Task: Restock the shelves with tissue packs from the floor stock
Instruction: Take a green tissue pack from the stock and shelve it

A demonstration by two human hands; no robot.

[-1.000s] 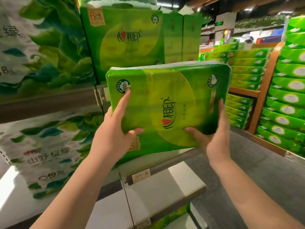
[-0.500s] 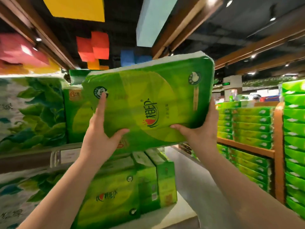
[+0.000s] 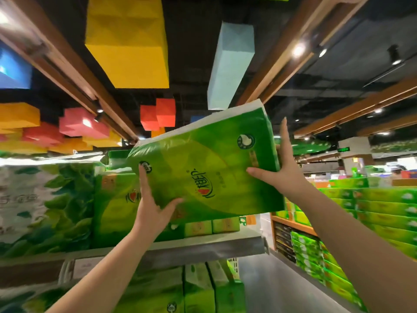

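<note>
Setting: shop aisle, coloured ceiling blocks point(image 3: 128, 41) at 12 o'clock.
Pack: glossy green tissue pack point(image 3: 209, 172), tilted, above shelf point(image 3: 203, 247).
Left hand point(image 3: 153, 211): fingers straight, thumb pinching its lower-left corner.
Right hand point(image 3: 284, 168): fingers straight, thumb clamping its right edge.

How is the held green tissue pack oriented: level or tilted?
Tilted: the tissue pack rises toward its right end, between left hand and right hand.
</note>
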